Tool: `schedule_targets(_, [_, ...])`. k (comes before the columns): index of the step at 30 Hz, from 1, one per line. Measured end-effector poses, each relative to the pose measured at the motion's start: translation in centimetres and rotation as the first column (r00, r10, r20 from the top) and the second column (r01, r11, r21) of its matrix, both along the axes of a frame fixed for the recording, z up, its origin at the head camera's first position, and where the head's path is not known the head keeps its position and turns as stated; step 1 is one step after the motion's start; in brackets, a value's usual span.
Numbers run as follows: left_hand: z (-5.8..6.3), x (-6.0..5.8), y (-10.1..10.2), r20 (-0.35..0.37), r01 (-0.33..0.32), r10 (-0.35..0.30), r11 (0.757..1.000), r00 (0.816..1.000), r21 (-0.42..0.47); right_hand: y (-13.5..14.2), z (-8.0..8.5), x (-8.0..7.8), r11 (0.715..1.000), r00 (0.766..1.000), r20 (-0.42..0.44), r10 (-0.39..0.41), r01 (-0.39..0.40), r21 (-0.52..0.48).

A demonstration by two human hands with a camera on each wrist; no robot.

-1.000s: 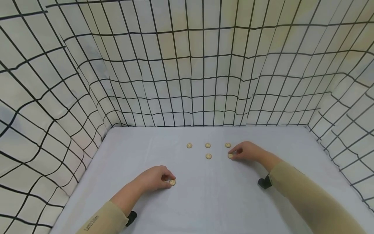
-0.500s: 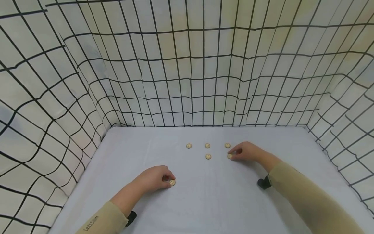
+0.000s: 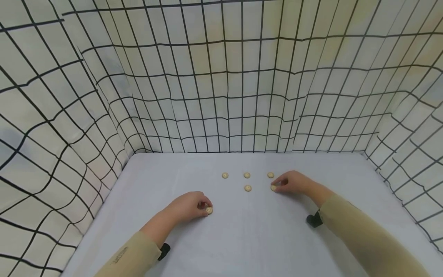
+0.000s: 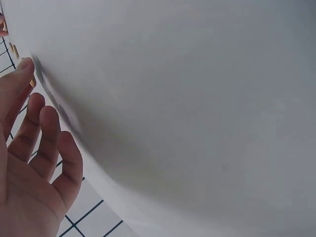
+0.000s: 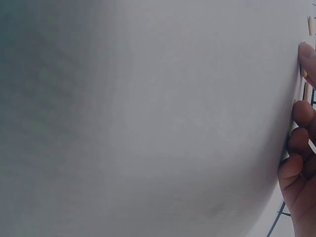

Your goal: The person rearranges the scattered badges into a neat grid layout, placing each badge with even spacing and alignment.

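Note:
In the head view my left hand pinches a small round beige disc with dark marks on its face, low over the white table. My right hand has thumb and fingertips on another beige disc at the right end of the nearer row. Beside that one lies a disc. Behind them is a row of three: a left disc, a middle disc and a right disc. In the left wrist view the thumb covers most of the held disc.
The table is covered with a smooth white cloth. White walls with a black grid rise behind it and at both sides. A small black device sits under the right wrist, and a similar one under the left.
My left hand has shifted a little forward and to the right, carrying its disc. The right hand stays at its disc. The head view has tilted slightly.

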State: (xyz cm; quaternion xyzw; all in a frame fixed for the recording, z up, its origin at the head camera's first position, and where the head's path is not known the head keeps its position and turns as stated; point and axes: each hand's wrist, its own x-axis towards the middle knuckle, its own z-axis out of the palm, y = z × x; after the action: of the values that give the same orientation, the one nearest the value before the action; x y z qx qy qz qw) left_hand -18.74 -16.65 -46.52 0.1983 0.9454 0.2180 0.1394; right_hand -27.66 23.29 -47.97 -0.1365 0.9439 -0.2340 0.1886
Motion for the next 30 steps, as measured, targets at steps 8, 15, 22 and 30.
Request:
schedule_targets(8, [-0.4, -3.0, 1.5, 0.013, -0.018, 0.018, 1.0, 1.0, -0.019, 0.2, -0.1, 0.2, 1.0, 1.0, -0.008, -0.009, 0.009, -0.007])
schedule_targets(15, [-0.5, -5.4, 2.8, 0.013, -0.034, 0.034, 0.999, 0.999, -0.013, 0.1, -0.1, 0.1, 1.0, 1.0, -0.012, -0.012, 0.012, -0.006])
schedule_targets(22, [-0.6, -6.9, 3.7, 0.033, -0.052, 0.052, 0.999, 0.998, -0.013, 0.0, -0.4, 0.0, 1.0, 1.0, -0.018, 0.001, -0.001, -0.009])
schedule_targets(30, [-0.3, -7.6, 4.5, 0.072, -0.091, 0.089, 0.995, 0.993, 0.029, 0.2, -0.4, 0.0, 1.0, 1.0, -0.022, 0.005, -0.006, -0.016])
